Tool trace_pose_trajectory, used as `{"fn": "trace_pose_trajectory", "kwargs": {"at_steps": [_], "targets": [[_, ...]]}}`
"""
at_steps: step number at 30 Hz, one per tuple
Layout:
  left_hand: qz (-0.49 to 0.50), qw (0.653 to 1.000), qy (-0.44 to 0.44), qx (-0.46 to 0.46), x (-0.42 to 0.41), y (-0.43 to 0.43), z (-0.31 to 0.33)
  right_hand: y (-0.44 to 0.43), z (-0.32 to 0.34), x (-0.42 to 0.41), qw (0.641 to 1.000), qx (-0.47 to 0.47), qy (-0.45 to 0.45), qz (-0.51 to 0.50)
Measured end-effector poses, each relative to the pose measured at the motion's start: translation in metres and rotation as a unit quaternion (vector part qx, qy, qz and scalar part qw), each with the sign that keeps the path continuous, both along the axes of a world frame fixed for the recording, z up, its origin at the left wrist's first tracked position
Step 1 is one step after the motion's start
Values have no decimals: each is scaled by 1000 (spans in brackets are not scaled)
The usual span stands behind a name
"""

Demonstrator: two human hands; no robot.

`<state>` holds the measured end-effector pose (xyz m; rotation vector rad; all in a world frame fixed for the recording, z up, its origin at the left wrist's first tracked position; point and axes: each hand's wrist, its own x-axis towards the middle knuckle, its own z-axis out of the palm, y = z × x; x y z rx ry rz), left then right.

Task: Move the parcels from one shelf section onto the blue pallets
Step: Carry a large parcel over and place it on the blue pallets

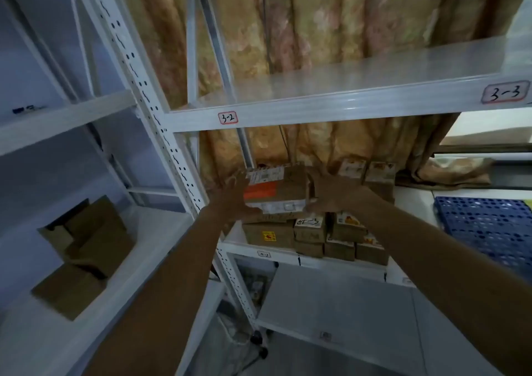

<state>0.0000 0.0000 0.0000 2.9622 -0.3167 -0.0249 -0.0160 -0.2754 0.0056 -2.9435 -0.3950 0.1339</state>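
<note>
A brown cardboard parcel point(277, 190) with an orange label and white stickers sits on top of a stack of parcels point(313, 239) on the white shelf point(244, 244) marked 4-2. My left hand point(233, 195) presses against its left side and my right hand point(331, 195) against its right side, so both hands grip it. Several smaller brown parcels lie under it and more stand behind it to the right point(371, 174). A blue perforated pallet point(486, 226) lies on the floor at the right, beyond the shelf's end.
The shelf above, marked 3-2 and 3-3 point(345, 87), is close over the parcels. A white perforated upright point(161, 122) stands left of my left arm. Open cardboard boxes point(83, 249) sit on the neighbouring shelf at the left. A patterned curtain point(316, 15) hangs behind.
</note>
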Motion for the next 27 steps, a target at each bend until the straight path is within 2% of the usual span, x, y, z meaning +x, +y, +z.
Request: {"fn": "trace_pose_trajectory", "kwargs": {"at_steps": [2,9,13,19,23,27], "targets": [[9,1000,1,17,19,2,-4,3,-1,10,1000,0,8,1],[31,999,22,-31,122,35,-49,20,-11,57,998,-42,11,36],[24,999,28,-13,111,29,-30,36,-15,75,999,-28,30,32],[-2,995,85,-49,104,32,-19,67,-23,102,998,-56,29,3],[-42,995,68,-64,113,33,-37,78,-31,111,997,-50,51,-10],[-67,996,42,-42,122,32,-54,79,-38,111,998,-44,33,-18]]}}
